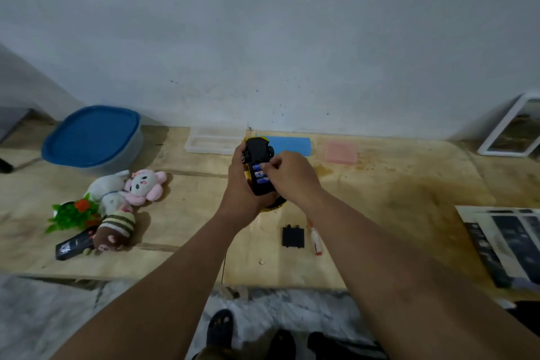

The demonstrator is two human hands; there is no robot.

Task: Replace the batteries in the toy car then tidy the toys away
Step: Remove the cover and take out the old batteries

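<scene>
My left hand (238,181) holds the yellow and black toy car (257,152) upside down above the wooden table. Its battery bay is uncovered and blue batteries (261,177) lie side by side in it. The fingertips of my right hand (287,174) pinch at the top battery. The black battery cover (293,237) lies flat on the table nearer to me, with a small screwdriver (315,238) with a clear, red-tipped handle beside it. A black remote control (74,244) lies at the left beside the plush toys.
A grey tub with a blue lid (93,137) stands at the back left. Plush toys (128,199) and a green plastic plant (73,215) lie in front of it. Clear (216,140), blue (289,145) and pink (341,152) boxes line the wall. Printed papers (508,242) lie at the right edge.
</scene>
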